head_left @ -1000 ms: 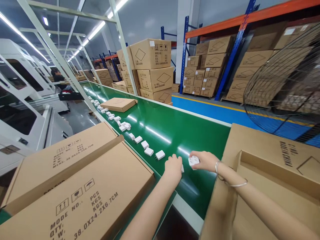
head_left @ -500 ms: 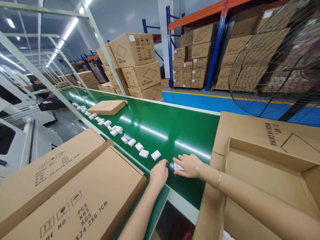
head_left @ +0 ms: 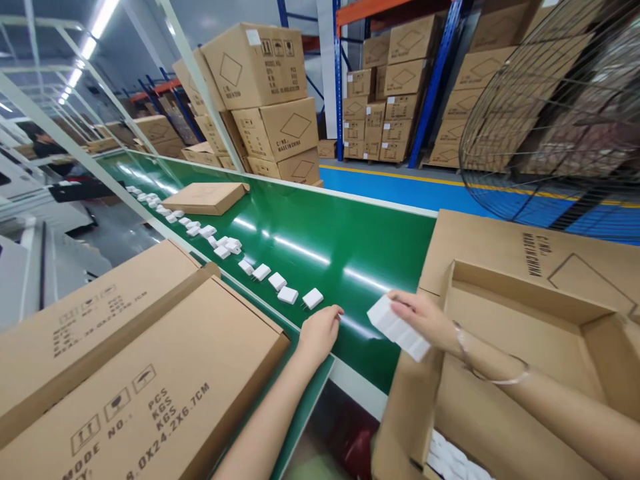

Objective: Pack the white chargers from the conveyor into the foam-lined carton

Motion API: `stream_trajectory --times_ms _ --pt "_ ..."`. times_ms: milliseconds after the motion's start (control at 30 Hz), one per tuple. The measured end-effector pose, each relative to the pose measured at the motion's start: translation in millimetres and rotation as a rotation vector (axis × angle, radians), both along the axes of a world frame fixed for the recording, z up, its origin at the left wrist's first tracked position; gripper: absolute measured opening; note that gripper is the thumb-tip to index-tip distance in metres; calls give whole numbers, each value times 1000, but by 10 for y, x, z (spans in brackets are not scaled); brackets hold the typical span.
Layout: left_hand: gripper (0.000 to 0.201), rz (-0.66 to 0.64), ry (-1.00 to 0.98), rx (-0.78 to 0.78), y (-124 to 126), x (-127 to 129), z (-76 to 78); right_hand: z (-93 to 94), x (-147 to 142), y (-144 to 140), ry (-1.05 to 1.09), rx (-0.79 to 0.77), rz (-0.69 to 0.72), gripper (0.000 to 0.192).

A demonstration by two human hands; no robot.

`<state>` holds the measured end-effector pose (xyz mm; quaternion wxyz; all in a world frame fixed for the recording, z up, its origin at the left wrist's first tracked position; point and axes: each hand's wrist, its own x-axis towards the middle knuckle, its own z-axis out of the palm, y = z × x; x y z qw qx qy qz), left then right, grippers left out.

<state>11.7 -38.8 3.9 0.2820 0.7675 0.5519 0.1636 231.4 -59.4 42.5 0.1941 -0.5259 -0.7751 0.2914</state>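
A row of white plug adapters [head_left: 397, 328], side by side, is gripped in my right hand [head_left: 425, 319], raised over the belt's near right end beside the open carton. My left hand [head_left: 320, 337] rests at the near edge of the green conveyor belt [head_left: 390, 240], its fingers curled; whatever may be inside them is hidden. Just beyond it a single white plug adapter [head_left: 313, 298] lies with its prongs showing. More white adapters [head_left: 227, 247] trail away along the belt's left side. Inside the open carton [head_left: 510, 333], packed white adapters [head_left: 453, 460] show at the bottom edge.
Closed cardboard boxes [head_left: 165, 380] fill the near left. A flat carton [head_left: 207, 198] lies farther along the belt. Stacked cartons [head_left: 275, 127] stand behind it, and a wire-caged fan [head_left: 540, 127] stands at right. A person [head_left: 45, 143] is in the far left.
My right hand has lifted off the belt and moved right toward the open carton, with the row of adapters now plainly visible in it. My left hand has barely moved. The view has tilted down slightly.
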Motion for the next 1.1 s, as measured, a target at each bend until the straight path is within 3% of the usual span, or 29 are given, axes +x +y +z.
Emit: stream_trajectory --times_ms 100,167,233,333,433,633,867,1100 --pt "32 -12 -150 -78 -141 313 10 112 300 -481 543 -473 -347 58" --pt "43 -83 -226 -182 -266 632 11 121 444 -786 790 -793 -561 61" --pt "56 -190 -256 -275 -391 964 0 93 532 -1017 960 -943 -659 62" --pt "45 -279 -169 -265 -545 1332 -39 39 587 -1204 1160 -937 -623 58" --pt "29 -248 -116 -172 -640 1458 -78 18 612 -1277 1257 -923 -577 54" --pt "35 -79 -140 -222 -594 1319 -84 -7 660 -1393 1360 -964 -543 52" --pt "40 9 -290 -246 -357 1128 -88 5 616 -1445 1419 -944 -453 51" --pt "41 30 -241 -226 -254 1238 -132 -21 579 -1353 1313 -969 -568 55"
